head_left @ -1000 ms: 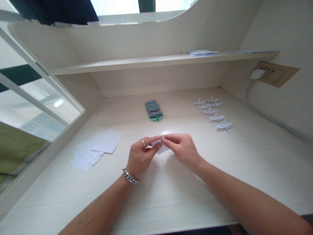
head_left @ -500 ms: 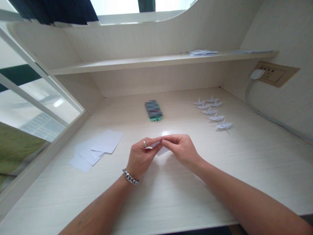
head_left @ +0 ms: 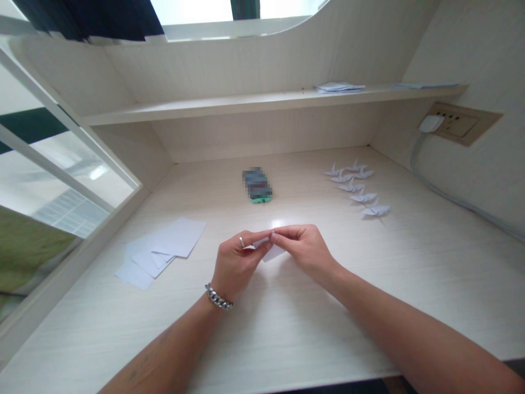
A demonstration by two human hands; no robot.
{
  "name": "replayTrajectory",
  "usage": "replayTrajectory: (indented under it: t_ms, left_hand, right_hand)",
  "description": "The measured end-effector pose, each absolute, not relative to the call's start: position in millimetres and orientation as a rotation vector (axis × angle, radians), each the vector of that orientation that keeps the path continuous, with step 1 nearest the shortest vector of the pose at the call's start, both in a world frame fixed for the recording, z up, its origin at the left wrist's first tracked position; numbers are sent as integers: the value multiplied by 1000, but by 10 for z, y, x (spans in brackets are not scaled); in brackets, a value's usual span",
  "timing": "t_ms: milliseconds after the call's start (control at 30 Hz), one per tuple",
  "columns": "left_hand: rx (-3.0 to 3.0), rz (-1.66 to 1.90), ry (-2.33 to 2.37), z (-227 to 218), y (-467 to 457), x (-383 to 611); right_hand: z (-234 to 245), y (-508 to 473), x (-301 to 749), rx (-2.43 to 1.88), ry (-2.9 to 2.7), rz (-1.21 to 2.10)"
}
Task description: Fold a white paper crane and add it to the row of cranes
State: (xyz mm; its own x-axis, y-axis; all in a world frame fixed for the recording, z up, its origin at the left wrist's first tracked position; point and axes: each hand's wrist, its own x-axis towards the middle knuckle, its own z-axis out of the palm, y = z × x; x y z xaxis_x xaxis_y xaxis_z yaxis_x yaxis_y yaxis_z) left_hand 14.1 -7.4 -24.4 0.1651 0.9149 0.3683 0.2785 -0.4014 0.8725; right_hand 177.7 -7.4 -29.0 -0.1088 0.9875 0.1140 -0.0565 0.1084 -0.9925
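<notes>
A small piece of folded white paper [head_left: 274,253] is pinched between both hands above the middle of the desk. My left hand [head_left: 240,261], with a ring and a chain bracelet, grips its left side between thumb and forefinger. Thumb and fingers of my right hand [head_left: 307,247] close on its top corner, and the fingertips of the two hands meet there. Much of the paper is hidden behind the fingers. Several loose white paper sheets [head_left: 180,236] lie overlapping to the left. Several folded paper cranes [head_left: 363,197] stand in a loose group at the right.
A blurred dark object with a green edge [head_left: 261,199] lies on the desk beyond my hands. Above runs a shelf [head_left: 213,108] bearing a paper stack [head_left: 339,87]. A plug [head_left: 431,124] sits in the right wall socket, its grey cable [head_left: 445,196] trailing down.
</notes>
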Motion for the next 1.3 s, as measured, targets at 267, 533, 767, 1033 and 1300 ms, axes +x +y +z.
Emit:
replayTrajectory:
  t_ms: [267, 533, 767, 1033, 1300]
  left_hand:
    - [1823, 1259, 1133, -251, -64, 139]
    - [1817, 1254, 1143, -247, -68, 139]
    - [1693, 1220, 1187, -251, -66, 152]
    - [1557, 1167, 1183, -275, -53, 135]
    - [1402, 1191, 1077, -224, -70, 164]
  right_hand:
    - [-254, -85, 1779, -1068, -1357, 1198]
    - [-259, -86, 1779, -1068, -1377, 1187]
    - [-264, -80, 1769, -1064, -1363, 1203]
    - [-284, -67, 1767, -1014, -1262, 1294]
    - [-278, -60, 1764, -990, -1282, 1353]
